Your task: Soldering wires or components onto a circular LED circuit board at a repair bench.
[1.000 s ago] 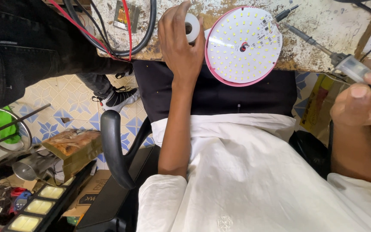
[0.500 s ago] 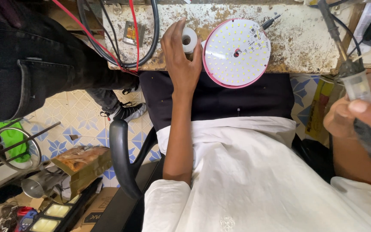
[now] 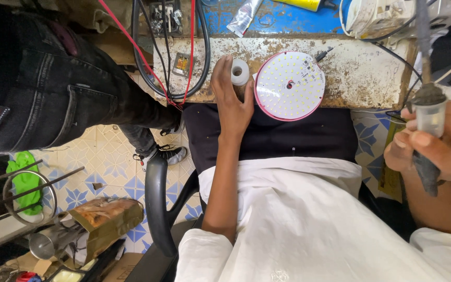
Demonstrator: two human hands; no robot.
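While I watch the feed, left hand point(image 3: 232, 99) rests on the stained bench edge point(image 3: 361, 73), fingers curled round a small white spool point(image 3: 239, 71), touching it. Round LED board w/ pink rim point(image 3: 289, 85) lies just beside, flat on bench. Right hand point(image 3: 434, 143) is clenched on a soldering iron point(image 3: 427, 104), tip up, well apart from board.

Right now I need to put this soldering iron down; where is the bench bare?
Bare worn benchtop lies right of the round LED board, up to the bench's right edge. Left of it is crowded: left hand on white spool, then looped cables.
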